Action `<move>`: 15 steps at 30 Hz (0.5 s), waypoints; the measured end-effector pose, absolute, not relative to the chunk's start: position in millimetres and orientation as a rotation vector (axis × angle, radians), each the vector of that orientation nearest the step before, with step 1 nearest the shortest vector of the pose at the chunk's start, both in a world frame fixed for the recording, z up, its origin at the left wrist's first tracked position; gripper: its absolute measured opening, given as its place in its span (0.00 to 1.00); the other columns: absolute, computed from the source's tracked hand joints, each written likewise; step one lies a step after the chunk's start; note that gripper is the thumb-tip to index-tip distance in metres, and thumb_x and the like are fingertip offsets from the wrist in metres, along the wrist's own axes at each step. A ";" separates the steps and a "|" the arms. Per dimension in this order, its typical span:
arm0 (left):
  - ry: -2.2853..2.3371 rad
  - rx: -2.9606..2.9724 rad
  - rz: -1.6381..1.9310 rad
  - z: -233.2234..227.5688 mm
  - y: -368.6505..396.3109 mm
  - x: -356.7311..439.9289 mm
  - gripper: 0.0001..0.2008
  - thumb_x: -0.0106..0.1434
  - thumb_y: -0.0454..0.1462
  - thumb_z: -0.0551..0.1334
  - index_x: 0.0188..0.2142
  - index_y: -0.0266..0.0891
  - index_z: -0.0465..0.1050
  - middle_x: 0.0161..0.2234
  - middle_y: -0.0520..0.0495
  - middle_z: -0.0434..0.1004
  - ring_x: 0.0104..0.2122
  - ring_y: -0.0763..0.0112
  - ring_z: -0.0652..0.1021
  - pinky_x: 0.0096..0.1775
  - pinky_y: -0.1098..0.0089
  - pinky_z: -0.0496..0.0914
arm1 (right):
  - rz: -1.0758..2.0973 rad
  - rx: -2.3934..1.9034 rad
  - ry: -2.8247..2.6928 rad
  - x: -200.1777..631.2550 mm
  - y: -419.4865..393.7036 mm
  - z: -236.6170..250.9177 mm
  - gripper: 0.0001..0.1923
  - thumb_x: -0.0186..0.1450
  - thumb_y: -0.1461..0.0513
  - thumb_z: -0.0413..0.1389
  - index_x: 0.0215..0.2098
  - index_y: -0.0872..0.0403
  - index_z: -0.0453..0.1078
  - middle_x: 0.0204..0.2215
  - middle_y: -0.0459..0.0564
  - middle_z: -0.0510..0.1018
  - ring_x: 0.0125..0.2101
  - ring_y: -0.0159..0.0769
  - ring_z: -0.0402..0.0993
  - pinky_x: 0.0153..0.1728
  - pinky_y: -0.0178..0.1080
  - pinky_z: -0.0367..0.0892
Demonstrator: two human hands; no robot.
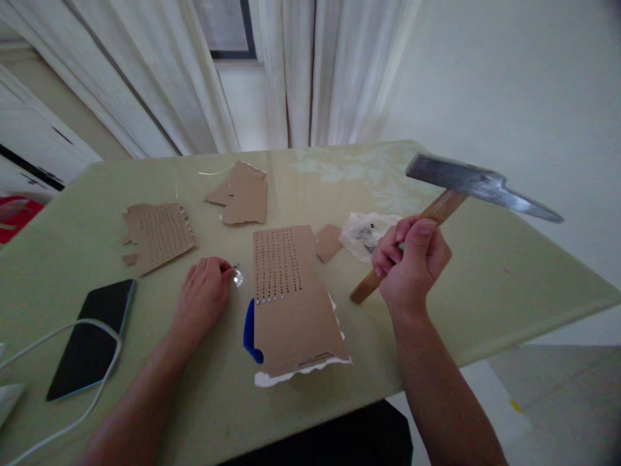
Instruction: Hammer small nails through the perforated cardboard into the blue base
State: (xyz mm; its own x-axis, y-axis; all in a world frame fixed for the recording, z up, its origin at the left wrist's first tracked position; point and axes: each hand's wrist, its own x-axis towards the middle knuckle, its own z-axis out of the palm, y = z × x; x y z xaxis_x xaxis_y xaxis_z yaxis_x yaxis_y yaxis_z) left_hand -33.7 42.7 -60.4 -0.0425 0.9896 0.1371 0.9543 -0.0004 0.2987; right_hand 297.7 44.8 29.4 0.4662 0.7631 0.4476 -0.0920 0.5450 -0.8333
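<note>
Only the head view here. The right hand (412, 262) has its fingers wrapped tight around the wooden handle of a hammer (453, 200), gripping low on the handle. The hammer is raised off the tabletop (509, 278), metal head up and to the right, a bit blurred.

The left hand (204, 294) rests on the tabletop with its fingers pinched together on something small and shiny (237, 277). Could be a tack or nail, too small to tell. That shiny bit sits just left of a cardboard sheet (291, 304) with rows of little holes punched in its upper half. The sheet has a torn white bottom edge, and something blue (250, 333) pokes out from under its left side.

Other stuff around: a second holey cardboard piece (160, 236) further left, a couple of plain torn scraps (242, 194) toward the back, a small scrap (328, 241) right of the main sheet, and a clear plastic bag (363, 234) just behind the right hand. A dark phone (90, 340) lies face up near the left edge with a white cable (104, 378) looped across it.
</note>
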 end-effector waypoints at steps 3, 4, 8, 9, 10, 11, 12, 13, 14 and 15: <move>2.159 2.040 0.635 -60.7 47.2 -31.8 0.10 0.71 0.42 0.55 0.40 0.41 0.73 0.42 0.33 0.81 0.47 0.43 0.80 0.54 0.47 0.74 | 0.612 -0.814 -0.936 297.6 45.6 28.3 0.28 0.71 0.39 0.64 0.30 0.49 0.63 0.17 0.33 0.55 0.12 0.24 0.47 0.10 0.29 0.46; 2.164 1.988 0.738 -58.3 48.2 -30.5 0.11 0.71 0.43 0.56 0.41 0.40 0.74 0.42 0.34 0.81 0.46 0.44 0.80 0.54 0.47 0.74 | 0.617 -0.813 -0.932 297.9 45.7 27.8 0.28 0.71 0.39 0.64 0.30 0.49 0.63 0.17 0.33 0.56 0.12 0.23 0.48 0.10 0.29 0.47; 2.007 1.648 1.216 -34.5 44.7 -15.9 0.18 0.71 0.48 0.60 0.49 0.39 0.78 0.39 0.42 0.82 0.37 0.57 0.79 0.42 0.58 0.75 | 0.615 -0.825 -0.930 299.4 46.4 25.9 0.29 0.72 0.38 0.62 0.29 0.49 0.62 0.18 0.33 0.56 0.12 0.23 0.49 0.10 0.29 0.48; 1.908 1.583 1.290 -26.0 41.6 -9.7 0.19 0.71 0.49 0.61 0.51 0.39 0.79 0.39 0.43 0.82 0.35 0.60 0.79 0.40 0.61 0.75 | 0.615 -0.827 -0.931 299.8 46.6 25.6 0.29 0.72 0.37 0.62 0.29 0.49 0.62 0.18 0.33 0.56 0.12 0.23 0.49 0.10 0.29 0.48; 1.808 1.544 1.339 -17.4 37.9 -2.8 0.19 0.71 0.49 0.63 0.52 0.40 0.81 0.39 0.45 0.83 0.36 0.62 0.80 0.38 0.63 0.75 | 0.616 -0.828 -0.931 300.1 46.9 25.4 0.29 0.72 0.37 0.62 0.29 0.49 0.62 0.17 0.33 0.56 0.12 0.23 0.49 0.10 0.29 0.48; 1.710 1.530 1.368 -9.1 34.1 4.6 0.18 0.71 0.49 0.64 0.50 0.41 0.82 0.39 0.45 0.84 0.37 0.63 0.80 0.39 0.65 0.75 | 0.616 -0.829 -0.929 300.3 47.2 25.2 0.29 0.72 0.37 0.62 0.29 0.49 0.62 0.17 0.33 0.56 0.12 0.23 0.49 0.10 0.29 0.49; 1.617 1.529 1.390 -1.5 30.4 12.1 0.16 0.70 0.49 0.66 0.48 0.41 0.83 0.39 0.46 0.85 0.37 0.64 0.81 0.40 0.65 0.76 | 0.615 -0.829 -0.926 300.4 47.4 25.1 0.29 0.72 0.37 0.62 0.29 0.49 0.62 0.17 0.33 0.56 0.12 0.23 0.49 0.10 0.29 0.49; 1.528 1.542 1.417 4.8 27.1 19.4 0.14 0.69 0.48 0.69 0.46 0.42 0.83 0.39 0.47 0.85 0.38 0.64 0.82 0.41 0.66 0.76 | 0.613 -0.828 -0.922 300.5 47.7 25.0 0.29 0.72 0.37 0.62 0.30 0.49 0.62 0.17 0.33 0.56 0.12 0.23 0.49 0.10 0.29 0.49; 1.455 1.568 1.434 9.5 24.4 26.0 0.13 0.68 0.47 0.71 0.44 0.42 0.83 0.39 0.47 0.86 0.38 0.65 0.82 0.41 0.66 0.76 | 0.611 -0.825 -0.918 300.6 47.9 24.9 0.29 0.72 0.37 0.62 0.30 0.49 0.63 0.17 0.33 0.56 0.12 0.23 0.49 0.10 0.29 0.49; 1.401 1.598 1.440 12.4 22.3 31.6 0.12 0.68 0.47 0.72 0.43 0.42 0.83 0.39 0.48 0.86 0.37 0.65 0.83 0.40 0.67 0.76 | 0.610 -0.819 -0.915 300.7 48.1 24.8 0.29 0.72 0.38 0.62 0.30 0.49 0.63 0.17 0.33 0.56 0.12 0.23 0.49 0.10 0.28 0.49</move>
